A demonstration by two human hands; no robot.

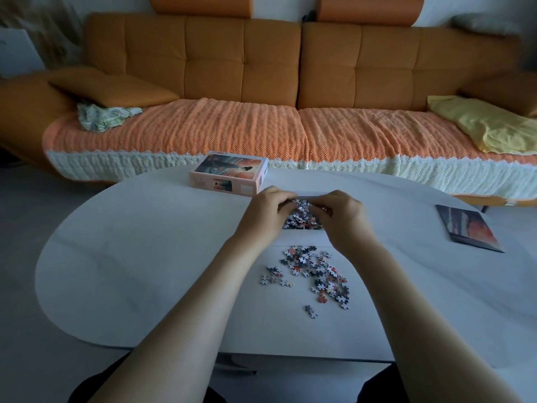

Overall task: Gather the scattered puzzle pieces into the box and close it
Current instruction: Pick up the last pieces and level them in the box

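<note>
Scattered multicoloured cardboard puzzle pieces (316, 269) lie just nearside of the white open cardboard box (303, 238). Left hand (266, 209) and right hand (341, 215) hover over it, fingers curled; any hold cannot be told. Right hand is nearer the pieces.

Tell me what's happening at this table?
A person is packing up a jigsaw. The left hand and right hand are curled over a heap of pieces in the open white box tray; their exact grip is unclear. Loose pieces lie on the table nearer the person. The lid sits apart at the far edge, with a picture sheet to the right.
</note>
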